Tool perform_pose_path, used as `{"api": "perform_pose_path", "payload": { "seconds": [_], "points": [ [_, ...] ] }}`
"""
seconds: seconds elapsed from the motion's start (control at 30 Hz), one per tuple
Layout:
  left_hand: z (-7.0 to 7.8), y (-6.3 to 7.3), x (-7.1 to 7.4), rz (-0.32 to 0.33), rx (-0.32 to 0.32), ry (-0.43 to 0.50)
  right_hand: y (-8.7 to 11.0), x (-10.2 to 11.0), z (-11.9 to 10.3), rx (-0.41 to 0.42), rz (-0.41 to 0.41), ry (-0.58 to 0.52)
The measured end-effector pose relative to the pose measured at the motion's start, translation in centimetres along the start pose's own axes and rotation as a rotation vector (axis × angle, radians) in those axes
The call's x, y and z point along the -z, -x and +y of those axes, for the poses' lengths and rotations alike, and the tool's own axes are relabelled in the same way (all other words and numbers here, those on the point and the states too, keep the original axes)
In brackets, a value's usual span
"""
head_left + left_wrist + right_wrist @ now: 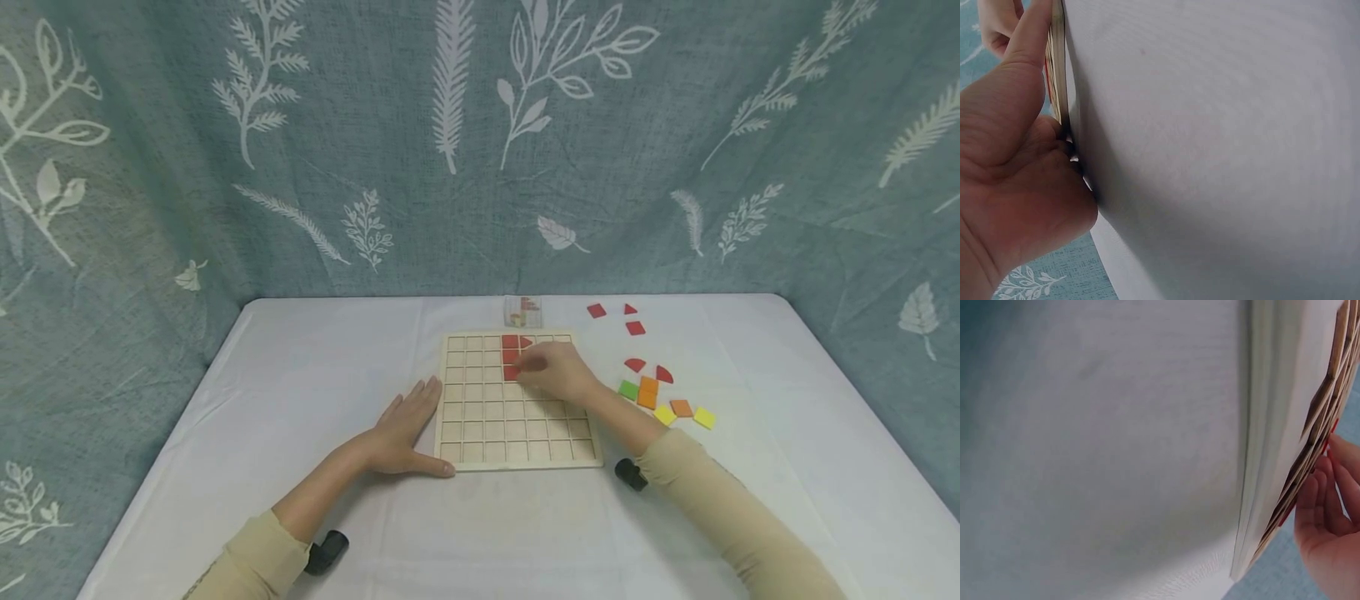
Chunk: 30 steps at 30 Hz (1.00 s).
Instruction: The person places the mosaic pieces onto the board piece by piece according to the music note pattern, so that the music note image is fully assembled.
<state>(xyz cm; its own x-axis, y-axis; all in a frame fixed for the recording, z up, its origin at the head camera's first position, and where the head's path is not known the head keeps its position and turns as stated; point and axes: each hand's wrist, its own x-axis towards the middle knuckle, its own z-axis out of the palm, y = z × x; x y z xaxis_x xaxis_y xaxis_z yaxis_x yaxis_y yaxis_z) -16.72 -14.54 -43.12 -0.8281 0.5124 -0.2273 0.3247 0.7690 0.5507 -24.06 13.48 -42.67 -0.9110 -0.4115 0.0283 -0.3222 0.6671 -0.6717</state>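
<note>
A square wooden grid board (480,409) lies flat on the white table. Several red pieces (510,342) sit in its cells near the far edge, one of them triangular. Over these pieces, my right hand (558,371) pinches a small red tile (1333,432) at its fingertips; the fingers hide much of its shape. My left hand (405,429) rests at the board's near left corner, fingers straight along the left side and thumb along the front edge. In the left wrist view, the left hand (1016,156) touches the board's rim (1058,62).
Right of the board lie loose red pieces (635,328), a green tile (628,389), orange tiles (648,392) and yellow tiles (704,417). Behind the board stands a small clear box (522,312) with coloured contents. A leaf-patterned curtain (420,217) hangs beyond the table.
</note>
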Motion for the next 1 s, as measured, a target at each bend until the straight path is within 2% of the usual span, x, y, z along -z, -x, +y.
{"api": "perform_pose_path", "payload": {
  "seconds": [0.17,0.3,0.47,0.6,0.7,0.9,1.0],
  "points": [
    [0.0,0.0,0.1,-0.002,0.008,0.002,-0.1,0.1,0.0,-0.009,-0.005,-0.024],
    [0.2,0.1,0.0,0.002,0.008,-0.001,0.3,1.0,0.2,-0.098,0.026,-0.089],
    [0.4,0.2,0.1,0.01,0.003,0.009,1.1,3.3,1.4,-0.228,0.144,-0.212],
    [0.2,0.2,0.0,0.011,0.002,0.013,1.6,5.3,3.3,-0.316,0.241,-0.281],
    [0.1,0.2,-0.1,0.01,0.002,0.01,2.1,6.6,4.9,-0.371,0.294,-0.29],
    [0.1,0.2,-0.2,0.009,0.005,0.009,3.2,8.6,8.1,-0.496,0.385,-0.257],
    [0.1,0.3,-0.2,0.009,0.01,0.013,3.6,9.3,9.2,-0.562,0.399,-0.228]
  ]
}}
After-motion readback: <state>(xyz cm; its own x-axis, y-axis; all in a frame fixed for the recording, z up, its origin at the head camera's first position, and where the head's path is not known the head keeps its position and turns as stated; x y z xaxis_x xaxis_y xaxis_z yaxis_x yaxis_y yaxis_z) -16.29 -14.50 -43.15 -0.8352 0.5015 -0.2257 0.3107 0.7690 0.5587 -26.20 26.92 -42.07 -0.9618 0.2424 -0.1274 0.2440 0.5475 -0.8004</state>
